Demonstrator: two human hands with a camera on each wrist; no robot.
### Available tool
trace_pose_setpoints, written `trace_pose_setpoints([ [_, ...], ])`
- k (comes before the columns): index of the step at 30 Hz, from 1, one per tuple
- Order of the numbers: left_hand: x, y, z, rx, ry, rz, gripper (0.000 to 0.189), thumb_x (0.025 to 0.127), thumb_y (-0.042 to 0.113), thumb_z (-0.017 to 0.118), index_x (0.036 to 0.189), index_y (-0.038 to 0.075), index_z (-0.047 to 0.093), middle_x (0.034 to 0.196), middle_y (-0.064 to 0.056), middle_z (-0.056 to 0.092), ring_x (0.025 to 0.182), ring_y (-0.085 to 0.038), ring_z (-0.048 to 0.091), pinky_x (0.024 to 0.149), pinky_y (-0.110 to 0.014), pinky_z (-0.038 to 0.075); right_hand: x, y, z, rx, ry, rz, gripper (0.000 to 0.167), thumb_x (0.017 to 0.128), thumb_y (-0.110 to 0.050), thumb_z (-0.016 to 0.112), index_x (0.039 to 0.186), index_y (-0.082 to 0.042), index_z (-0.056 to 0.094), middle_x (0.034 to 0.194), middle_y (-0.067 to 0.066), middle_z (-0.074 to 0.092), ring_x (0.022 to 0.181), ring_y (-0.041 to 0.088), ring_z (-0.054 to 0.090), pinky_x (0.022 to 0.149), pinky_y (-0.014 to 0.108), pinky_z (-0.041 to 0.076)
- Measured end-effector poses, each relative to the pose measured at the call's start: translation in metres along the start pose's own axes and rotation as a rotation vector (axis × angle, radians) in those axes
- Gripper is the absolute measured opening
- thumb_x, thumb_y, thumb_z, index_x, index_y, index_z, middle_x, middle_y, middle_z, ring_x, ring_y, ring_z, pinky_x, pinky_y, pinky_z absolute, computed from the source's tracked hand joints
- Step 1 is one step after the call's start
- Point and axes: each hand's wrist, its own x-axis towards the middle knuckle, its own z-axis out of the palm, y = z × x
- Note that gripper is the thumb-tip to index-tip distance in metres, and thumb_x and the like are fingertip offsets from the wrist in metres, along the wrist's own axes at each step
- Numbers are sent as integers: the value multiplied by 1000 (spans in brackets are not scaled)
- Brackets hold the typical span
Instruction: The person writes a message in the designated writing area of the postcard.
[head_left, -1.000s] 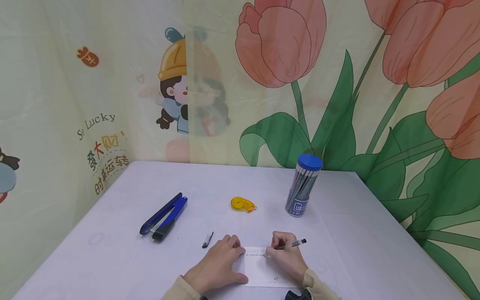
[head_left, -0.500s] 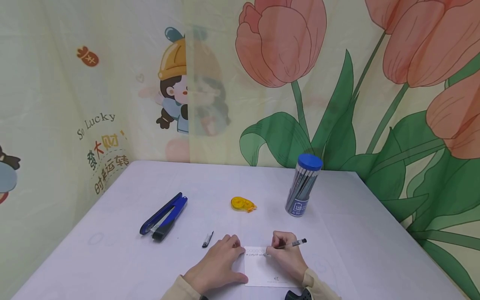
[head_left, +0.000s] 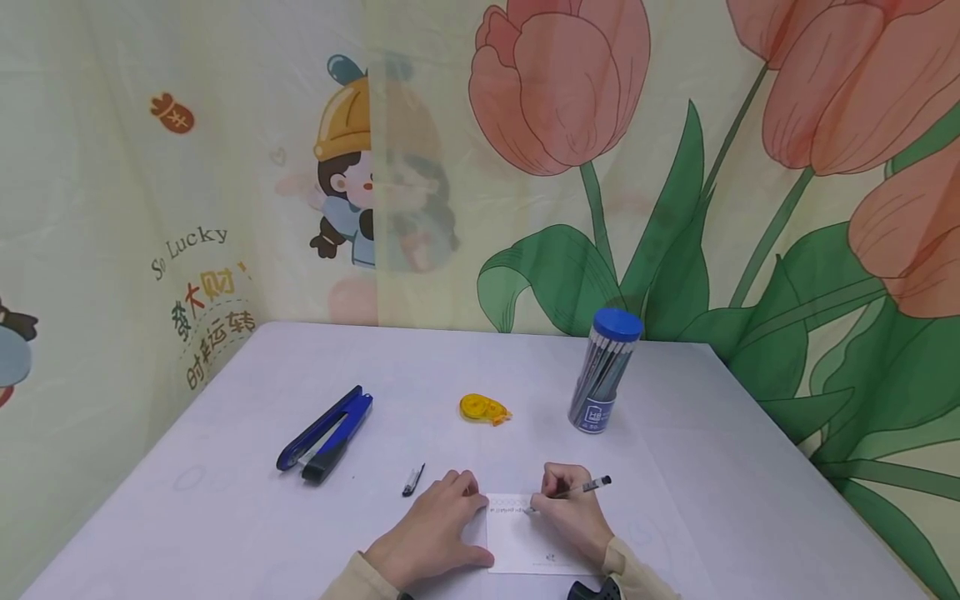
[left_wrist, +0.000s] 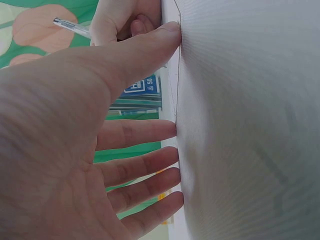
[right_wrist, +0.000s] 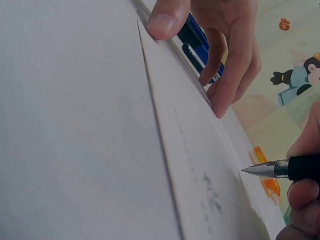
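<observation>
A gel pen (head_left: 588,485) is pinched in my right hand (head_left: 576,521). Its metal tip (right_wrist: 259,169) meets the small white sheet of paper (head_left: 517,542) near a row of tiny marks along the top edge. The right hand's side covers part of the sheet. My left hand (head_left: 435,533) rests at the sheet's left edge, thumb and fingertips down. In the left wrist view the fingers (left_wrist: 137,134) are spread and fairly straight, holding nothing. Just beyond that hand lies the black-and-clear pen cap (head_left: 413,480).
A blue and black stapler (head_left: 326,435) lies at the left. Yellow correction tape (head_left: 483,409) sits further back in the middle. A blue-lidded tub of pencils (head_left: 604,371) stands at the back right of the white table (head_left: 187,508), before a printed curtain (head_left: 420,300).
The whole head view has shifted slightly, so everything appears a little further left. Both hands keep nearly the same places, with the pen tip still at the row of marks.
</observation>
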Motion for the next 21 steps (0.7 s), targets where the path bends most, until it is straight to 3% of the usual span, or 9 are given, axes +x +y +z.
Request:
trace_pose_setpoints([
  [10,-1,-2,0,-15,-3,8,62,68,55,79,113,12,71,100,4,54,87,-10,43,79,-27,45,-1,-3,-1,16,32,15,25,62,18,56,58,-1,41,57,-2,46,53,7,42,53,17,31],
  [21,-2,-2,-2,-9,2,19,62,69,55,79,112,12,71,100,5,54,88,-10,42,78,-26,44,-1,-1,-3,43,12,14,24,63,18,56,59,0,40,59,-2,46,54,6,42,53,17,32],
])
